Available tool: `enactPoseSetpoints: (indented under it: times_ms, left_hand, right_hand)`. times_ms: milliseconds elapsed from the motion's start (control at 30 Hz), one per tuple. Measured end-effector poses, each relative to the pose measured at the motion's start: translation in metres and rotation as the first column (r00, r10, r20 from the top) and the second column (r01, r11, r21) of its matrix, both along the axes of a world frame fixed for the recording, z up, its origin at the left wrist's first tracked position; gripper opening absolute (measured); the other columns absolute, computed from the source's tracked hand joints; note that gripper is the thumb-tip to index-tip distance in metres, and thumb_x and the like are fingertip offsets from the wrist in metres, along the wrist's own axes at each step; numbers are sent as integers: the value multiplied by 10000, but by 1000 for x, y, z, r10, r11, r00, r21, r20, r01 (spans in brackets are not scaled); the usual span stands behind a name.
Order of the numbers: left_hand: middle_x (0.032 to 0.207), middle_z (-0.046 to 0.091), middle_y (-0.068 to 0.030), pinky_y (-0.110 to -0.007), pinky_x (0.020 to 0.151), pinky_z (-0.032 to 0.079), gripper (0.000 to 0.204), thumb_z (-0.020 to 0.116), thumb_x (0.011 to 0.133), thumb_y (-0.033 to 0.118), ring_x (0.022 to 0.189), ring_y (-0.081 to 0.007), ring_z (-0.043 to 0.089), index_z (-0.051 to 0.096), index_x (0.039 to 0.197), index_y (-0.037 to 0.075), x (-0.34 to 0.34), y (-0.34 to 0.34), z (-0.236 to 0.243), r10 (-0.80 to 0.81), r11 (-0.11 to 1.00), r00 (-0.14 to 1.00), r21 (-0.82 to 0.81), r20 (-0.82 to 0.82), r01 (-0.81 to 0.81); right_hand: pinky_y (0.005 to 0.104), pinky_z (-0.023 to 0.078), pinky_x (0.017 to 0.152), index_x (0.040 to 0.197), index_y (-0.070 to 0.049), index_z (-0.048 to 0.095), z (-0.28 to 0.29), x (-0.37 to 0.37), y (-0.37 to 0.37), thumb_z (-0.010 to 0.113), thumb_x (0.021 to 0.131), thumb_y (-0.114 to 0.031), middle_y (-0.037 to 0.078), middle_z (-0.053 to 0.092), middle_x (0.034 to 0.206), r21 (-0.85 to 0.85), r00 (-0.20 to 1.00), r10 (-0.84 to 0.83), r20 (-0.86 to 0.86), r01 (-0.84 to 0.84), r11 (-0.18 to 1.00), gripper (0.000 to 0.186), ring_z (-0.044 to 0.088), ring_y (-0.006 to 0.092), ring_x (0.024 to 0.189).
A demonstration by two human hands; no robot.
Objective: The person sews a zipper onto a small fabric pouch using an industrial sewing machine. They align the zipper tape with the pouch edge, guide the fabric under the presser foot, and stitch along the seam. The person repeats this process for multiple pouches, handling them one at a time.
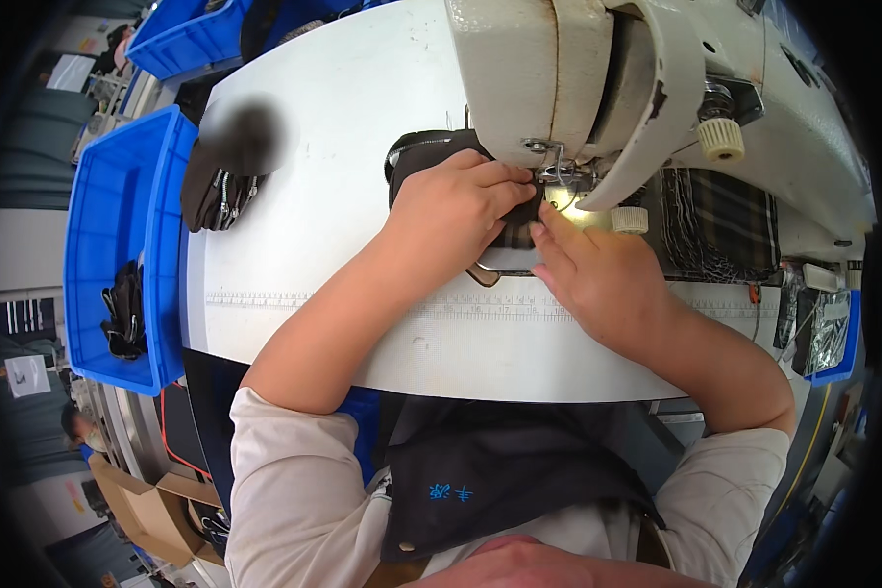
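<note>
White table (343, 127) | blue bin (108, 225) left | sewing machine (598, 69) overhangs hands

Lay flat on the white table, a dark fabric piece (431, 155) with a curved stitched edge, pushed under the needle; at its near end, a plaid patch (515, 235) tucked beneath both hands.

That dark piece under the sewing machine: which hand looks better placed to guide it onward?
Probably the left hand: it lies flat on the dark fabric piece beside the needle area. The right hand touches only with fingertips at its edge.
</note>
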State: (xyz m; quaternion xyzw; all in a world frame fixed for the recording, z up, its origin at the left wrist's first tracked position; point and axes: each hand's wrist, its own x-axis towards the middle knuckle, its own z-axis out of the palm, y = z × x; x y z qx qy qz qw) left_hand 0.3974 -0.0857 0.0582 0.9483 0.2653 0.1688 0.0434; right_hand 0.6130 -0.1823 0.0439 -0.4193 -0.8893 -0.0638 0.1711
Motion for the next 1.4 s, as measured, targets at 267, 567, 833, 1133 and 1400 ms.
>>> enactPoseSetpoints:
  times_ms: [267, 567, 833, 1133, 1400]
  left_hand:
    - [1135, 723, 3, -359, 803, 582, 263, 790, 788, 134, 1002, -227, 677, 752, 1048, 125, 0, -2, 7, 33, 996, 995, -87, 91, -25]
    - [1013, 725, -47, -382, 727, 575, 245, 797, 865, 273, 922, -269, 695, 658, 921, 78, -4, 1, 7, 47, 998, 990, -48, 135, -41]
    - [1007, 699, -41, -398, 782, 567, 356, 841, 830, 297, 986, -281, 685, 667, 1073, 103, 1, -5, 7, 73, 991, 989, -118, 132, -58]
    - [860, 616, 7, -316, 654, 516, 316, 815, 727, 219, 808, -196, 625, 682, 1004, 144, 11, -4, -18, -11, 964, 952, 256, 305, -71]
    - [901, 629, 8, -331, 693, 505, 309, 771, 718, 138, 821, -198, 613, 703, 1019, 129, 12, -7, -11, -73, 950, 933, 309, 353, -42]
  right_hand:
    - [358, 567, 637, 1178, 40, 719, -1, 2, 2, 743, 906, -244, 182, 694, 1238, 2, 999, -27, -34, 27, 1000, 394, 707, 237, 754]
    - [395, 533, 588, 889, -87, 633, 4, 4, 18, 751, 873, -174, 55, 668, 840, -11, 981, -103, -162, 103, 995, 147, 678, 278, 709]
    - [392, 524, 585, 896, -110, 589, -2, -5, 25, 749, 823, -108, 34, 642, 782, 125, 962, -142, -235, 175, 977, 175, 669, 271, 692]
    - [399, 565, 565, 1013, -137, 680, -5, -3, 28, 753, 869, -157, 55, 691, 787, 92, 958, -157, -241, 184, 979, 163, 691, 279, 643]
    - [385, 555, 567, 943, -121, 681, -7, -5, 30, 739, 864, -110, 49, 687, 762, 94, 931, -149, -333, 190, 977, 99, 685, 261, 637]
